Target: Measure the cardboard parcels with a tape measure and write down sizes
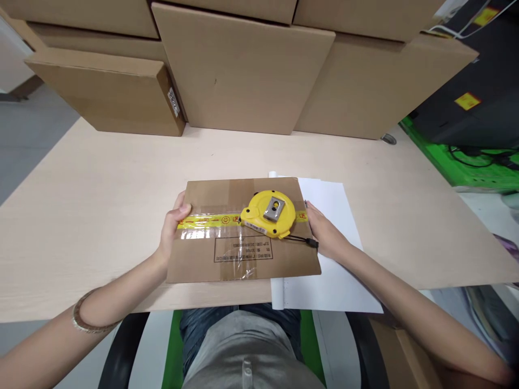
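Observation:
A flat brown cardboard box (211, 259), sealed with yellow printed tape and clear tape, lies on the pale wooden table (81, 216) in front of me. A round yellow tape measure (270, 213) rests on top of the box, its black wrist cord trailing to the right. My left hand (172, 227) grips the box's left edge, thumb on top. My right hand (324, 232) holds the box's right edge, fingers curled around it, beside the cord.
White paper sheets (336, 270) lie under the box's right side, reaching the table's front edge. Large cardboard boxes (243, 70) are stacked along the back of the table. A green surface (454, 156) and dark equipment stand at the right.

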`<move>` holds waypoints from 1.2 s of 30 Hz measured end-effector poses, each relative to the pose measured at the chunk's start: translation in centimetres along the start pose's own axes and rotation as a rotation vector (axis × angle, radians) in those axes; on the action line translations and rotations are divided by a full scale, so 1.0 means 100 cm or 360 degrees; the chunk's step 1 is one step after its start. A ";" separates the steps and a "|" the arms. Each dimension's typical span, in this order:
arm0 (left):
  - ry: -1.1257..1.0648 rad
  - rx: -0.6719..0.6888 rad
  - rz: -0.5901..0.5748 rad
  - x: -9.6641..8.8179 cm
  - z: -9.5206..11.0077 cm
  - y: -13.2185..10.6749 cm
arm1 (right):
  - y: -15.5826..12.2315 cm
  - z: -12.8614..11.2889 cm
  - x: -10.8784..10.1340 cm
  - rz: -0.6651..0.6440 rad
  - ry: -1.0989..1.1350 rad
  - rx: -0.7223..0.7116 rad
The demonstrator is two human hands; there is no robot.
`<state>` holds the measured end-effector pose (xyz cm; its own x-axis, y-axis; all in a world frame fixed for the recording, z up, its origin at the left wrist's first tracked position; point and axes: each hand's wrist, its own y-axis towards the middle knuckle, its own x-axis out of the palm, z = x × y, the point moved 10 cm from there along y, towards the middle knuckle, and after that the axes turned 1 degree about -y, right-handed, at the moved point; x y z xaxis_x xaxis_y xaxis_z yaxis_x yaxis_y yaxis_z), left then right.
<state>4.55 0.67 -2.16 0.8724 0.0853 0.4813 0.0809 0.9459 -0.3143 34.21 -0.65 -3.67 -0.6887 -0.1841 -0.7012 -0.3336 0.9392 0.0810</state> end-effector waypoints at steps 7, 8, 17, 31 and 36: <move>0.0062 0.0021 0.0021 -0.005 -0.007 0.005 | 0.028 0.032 -0.044 0.0238 0.0524 0.0257; 0.0050 0.0021 0.0020 -0.005 -0.008 0.005 | 0.038 0.035 -0.049 0.0247 0.0570 0.0264; -0.0001 0.0057 0.0018 -0.015 -0.010 0.013 | 0.104 0.052 -0.033 0.0175 0.0706 0.0238; 0.0101 0.0085 -0.0014 -0.015 -0.006 0.012 | 0.105 0.056 -0.028 0.0026 0.0637 0.0290; 0.0164 0.0103 0.0021 -0.011 -0.001 0.008 | 0.105 0.057 -0.028 0.0035 0.0588 0.0283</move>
<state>3.70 1.29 -3.06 0.9183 0.0687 0.3899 0.0405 0.9634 -0.2651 36.31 11.33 -4.89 -0.8900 -0.2250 -0.3966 -0.2223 0.9735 -0.0534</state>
